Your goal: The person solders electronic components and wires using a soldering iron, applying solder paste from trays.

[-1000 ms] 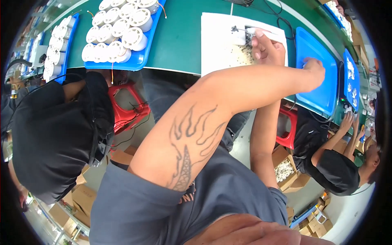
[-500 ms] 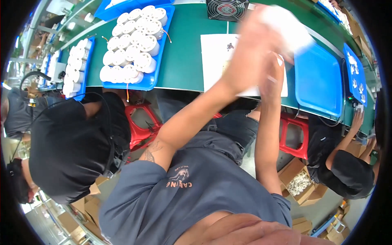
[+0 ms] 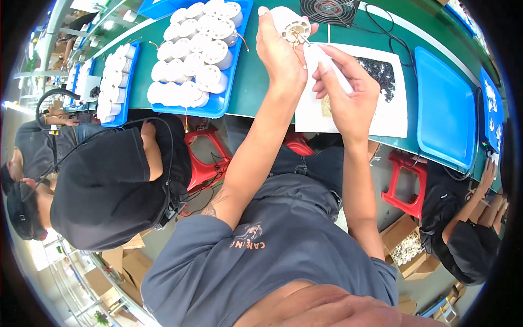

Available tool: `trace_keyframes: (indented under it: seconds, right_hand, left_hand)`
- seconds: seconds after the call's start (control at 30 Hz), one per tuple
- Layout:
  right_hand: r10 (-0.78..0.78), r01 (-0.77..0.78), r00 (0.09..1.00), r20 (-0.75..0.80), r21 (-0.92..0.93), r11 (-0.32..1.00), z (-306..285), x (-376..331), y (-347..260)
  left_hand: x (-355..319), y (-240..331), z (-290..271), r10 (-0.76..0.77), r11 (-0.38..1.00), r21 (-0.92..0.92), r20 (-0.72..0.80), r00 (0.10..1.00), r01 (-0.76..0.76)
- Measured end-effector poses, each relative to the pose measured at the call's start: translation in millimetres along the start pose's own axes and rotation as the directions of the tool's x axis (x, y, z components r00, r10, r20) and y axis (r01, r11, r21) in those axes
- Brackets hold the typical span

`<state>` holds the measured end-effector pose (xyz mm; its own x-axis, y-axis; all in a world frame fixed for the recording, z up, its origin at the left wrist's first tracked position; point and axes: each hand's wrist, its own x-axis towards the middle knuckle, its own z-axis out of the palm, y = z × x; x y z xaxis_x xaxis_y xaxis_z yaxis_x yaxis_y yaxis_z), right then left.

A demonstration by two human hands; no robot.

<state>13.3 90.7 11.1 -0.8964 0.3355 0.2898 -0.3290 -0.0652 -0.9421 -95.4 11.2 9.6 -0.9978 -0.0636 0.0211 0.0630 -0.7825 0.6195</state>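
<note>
My left hand [image 3: 280, 57] grips a white round plastic housing [image 3: 283, 19], its hollow side with inner ribs and thin wires facing right. In my right hand [image 3: 351, 92] is a white pen-shaped electric screwdriver [image 3: 336, 71], fingers closed round its body. Its thin tip points at the inside of the housing; whether it touches a screw is too small to tell. Below and right of the hands lies a white sheet [image 3: 395, 117] with a heap of small black screws [image 3: 381, 76] on it. A yellowish patch [image 3: 326, 106] shows near its left side.
Left on the green table [image 3: 245, 90] stands a blue tray [image 3: 218, 113] filled with similar white housings, some trailing wires. Another blue tray [image 3: 444, 109] lies at right. A black fan [image 3: 329, 11] and cable sit behind. People work on both sides; red stools [image 3: 406, 185] stand below.
The housing, blurred in motion at upper right before, has come left and is steady in my left hand. My right hand now holds the screwdriver up to it. The view has shifted slightly.
</note>
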Motion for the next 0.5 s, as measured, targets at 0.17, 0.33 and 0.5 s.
trace_keyframes:
  seconds: [0.17, 0.33, 0.5]
  right_hand:
    - [0.021, -0.022, 0.999, -0.037, -0.028, 0.999, 8, 1, 3]
    - [0.059, -0.061, 0.997, -0.044, -0.045, 0.997, 5, 3, 6]
    - [0.022, -0.027, 0.998, -0.058, -0.088, 0.996, 6, 2, 4]
  left_hand:
    - [4, -6, -3, 0.064, 0.997, 0.05, -0.032, 0.997, -0.063]
    - [-8, -4, 1, 0.109, 0.987, 0.118, 0.049, 0.993, -0.114]
    - [-11, -3, 5, 0.086, 0.987, 0.135, 0.033, 0.996, -0.09]
